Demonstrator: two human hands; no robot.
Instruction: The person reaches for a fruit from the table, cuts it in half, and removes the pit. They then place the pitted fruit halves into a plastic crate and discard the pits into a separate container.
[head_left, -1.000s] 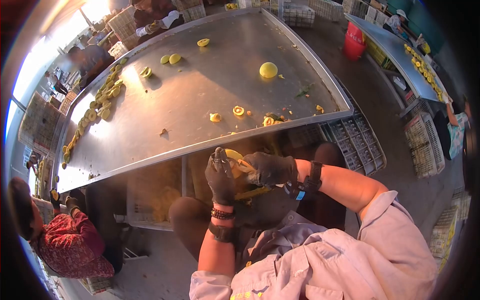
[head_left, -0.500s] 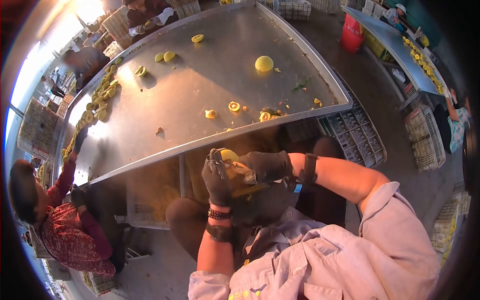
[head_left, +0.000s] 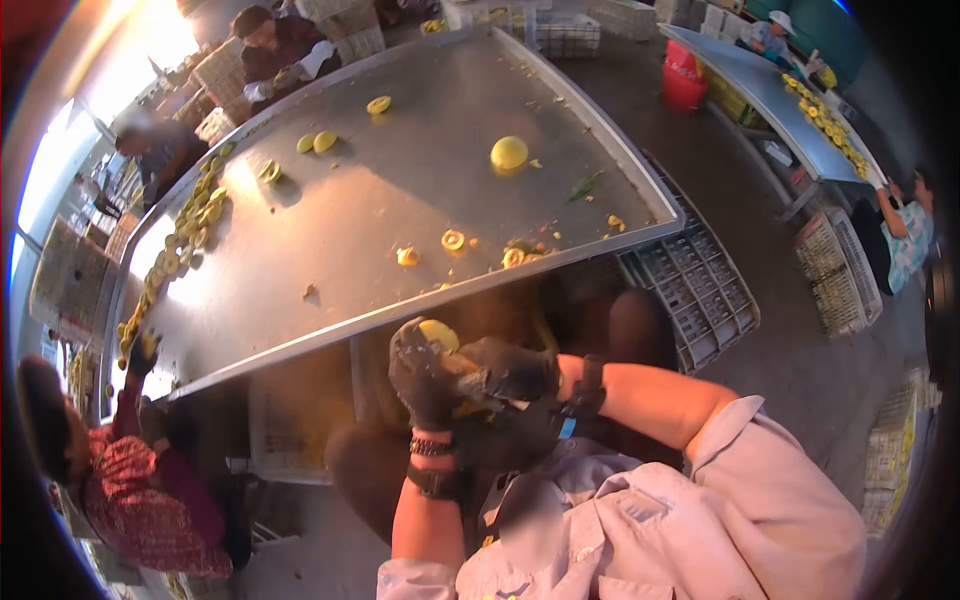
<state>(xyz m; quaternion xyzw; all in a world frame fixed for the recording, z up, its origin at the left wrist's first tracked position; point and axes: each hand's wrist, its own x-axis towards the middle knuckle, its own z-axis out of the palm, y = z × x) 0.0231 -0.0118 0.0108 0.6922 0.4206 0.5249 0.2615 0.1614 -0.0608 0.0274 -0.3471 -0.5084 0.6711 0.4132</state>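
Yellow, rounded fruit (head_left: 438, 335) — in gloved fingers (head_left: 409, 338)

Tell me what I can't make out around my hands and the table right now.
All in the head view:
Yellow fruit: lower part hidden by the left hand and right hand.
Right hand's grip: covered by the hand itself.
White crate under the metal table: contents blurred, shadowed.
Red bin: lettering too small.
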